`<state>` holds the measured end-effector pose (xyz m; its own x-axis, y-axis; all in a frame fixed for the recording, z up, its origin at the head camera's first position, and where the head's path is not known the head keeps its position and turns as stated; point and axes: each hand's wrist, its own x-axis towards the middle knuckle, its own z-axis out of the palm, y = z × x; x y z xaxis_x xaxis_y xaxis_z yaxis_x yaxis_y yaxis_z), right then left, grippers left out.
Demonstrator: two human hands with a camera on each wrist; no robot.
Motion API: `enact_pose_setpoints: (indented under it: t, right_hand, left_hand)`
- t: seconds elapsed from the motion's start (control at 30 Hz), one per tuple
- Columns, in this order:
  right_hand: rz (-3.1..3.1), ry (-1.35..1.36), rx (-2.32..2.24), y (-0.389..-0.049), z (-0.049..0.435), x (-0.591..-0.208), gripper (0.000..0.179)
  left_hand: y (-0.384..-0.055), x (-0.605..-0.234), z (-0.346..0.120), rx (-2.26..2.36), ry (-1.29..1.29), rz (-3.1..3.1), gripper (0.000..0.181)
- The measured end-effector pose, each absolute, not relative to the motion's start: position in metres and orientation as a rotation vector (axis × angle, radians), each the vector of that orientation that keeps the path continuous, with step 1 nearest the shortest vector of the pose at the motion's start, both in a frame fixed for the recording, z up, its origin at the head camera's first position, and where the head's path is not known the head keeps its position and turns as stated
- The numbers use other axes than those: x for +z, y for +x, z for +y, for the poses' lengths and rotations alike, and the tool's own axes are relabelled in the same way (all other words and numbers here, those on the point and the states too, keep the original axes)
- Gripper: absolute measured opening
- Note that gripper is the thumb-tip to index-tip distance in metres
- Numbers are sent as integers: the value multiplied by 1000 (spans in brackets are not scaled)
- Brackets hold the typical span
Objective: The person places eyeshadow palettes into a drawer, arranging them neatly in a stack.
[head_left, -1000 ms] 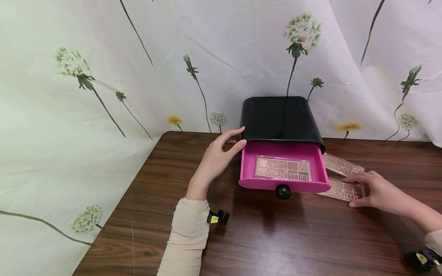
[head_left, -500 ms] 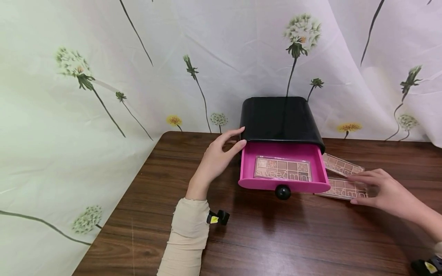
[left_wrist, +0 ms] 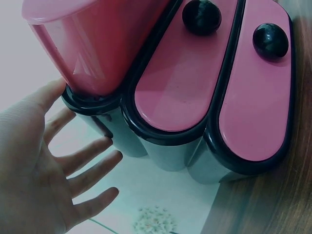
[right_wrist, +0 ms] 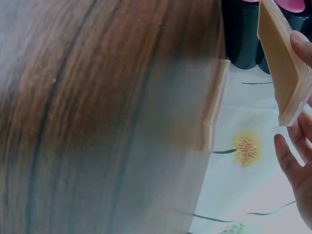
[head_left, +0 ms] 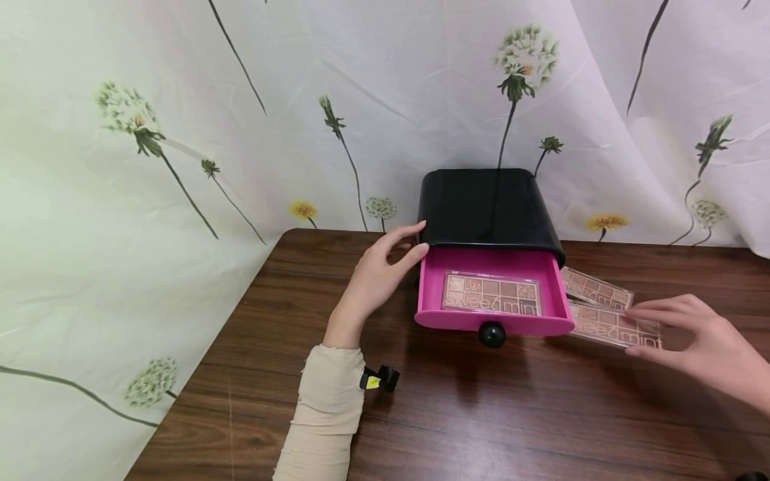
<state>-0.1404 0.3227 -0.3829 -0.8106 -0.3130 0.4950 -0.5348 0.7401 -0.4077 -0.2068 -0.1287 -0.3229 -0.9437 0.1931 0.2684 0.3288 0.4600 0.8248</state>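
my right hand (head_left: pixel 700 337) pinches a palette (head_left: pixel 613 325) by its end, off the table (head_left: pixel 511 414), which spreads wide nearer than my fingers; a second palette (head_left: pixel 601 287) lies just beyond. my left hand (head_left: pixel 374 277), fingers spread, touches the edge of the box (head_left: pixel 487 207); right of it, the pulled-out drawer (head_left: pixel 445 322) holds a third palette (head_left: pixel 492 295).

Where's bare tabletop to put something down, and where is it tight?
A broad bare patch of table lies before the open drawer, between the left sleeve and the right hand. Another runs from the table's left edge to that sleeve. It's crowded right of the drawer, where the right hand holds one palette beside another palette. A third palette occupies the drawer.
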Motion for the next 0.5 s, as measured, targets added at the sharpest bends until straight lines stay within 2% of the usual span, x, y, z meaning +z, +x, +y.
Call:
enact_pose_setpoints:
  t: [0.5]
  right_hand:
    - [-2282,736,873,-128,321,-361,62]
  left_hand:
    - [-207,-323,-129,-1483,-463,-2577,47]
